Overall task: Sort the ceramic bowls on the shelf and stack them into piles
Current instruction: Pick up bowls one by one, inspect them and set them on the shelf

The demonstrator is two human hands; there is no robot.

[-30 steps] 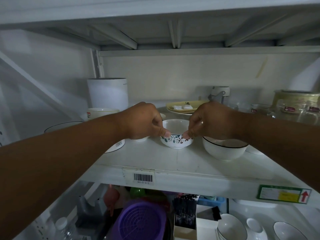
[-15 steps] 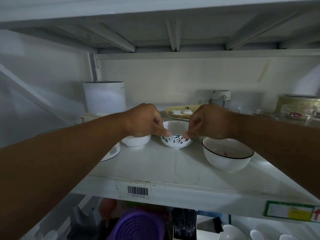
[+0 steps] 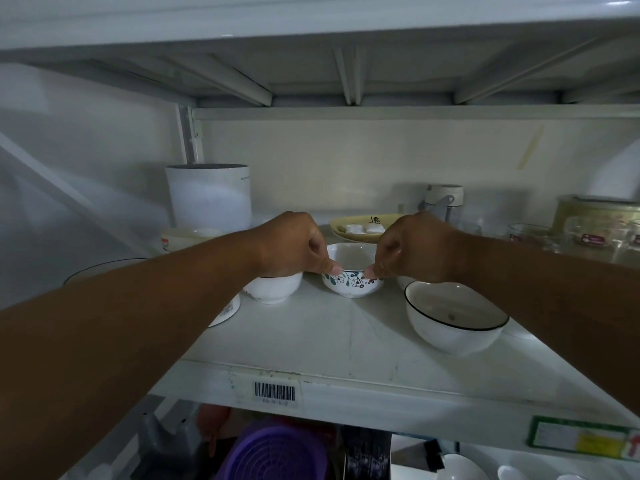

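A small floral-patterned bowl (image 3: pixel 352 280) stands on the white shelf (image 3: pixel 332 341) at its middle. My left hand (image 3: pixel 294 245) pinches its left rim and my right hand (image 3: pixel 412 245) pinches its right rim. A plain white bowl (image 3: pixel 273 287) sits just left of it, partly under my left hand. A larger white bowl with a black rim (image 3: pixel 453 317) rests to the right. Another black-rimmed bowl (image 3: pixel 104 268) peeks out behind my left forearm, and a white dish (image 3: pixel 227 311) is mostly hidden under that arm.
A tall white cylinder (image 3: pixel 209 195) and a cream bowl (image 3: pixel 183 237) stand at the back left. A yellow plate (image 3: pixel 360 226), a flask (image 3: pixel 443 199) and glass jars (image 3: pixel 588 226) line the back. The shelf above hangs low. A purple basket (image 3: pixel 277 452) sits below.
The view has tilted up a little, so the shelf sits lower in frame. Both hands keep their pinch on the floral bowl, which stays on the shelf.
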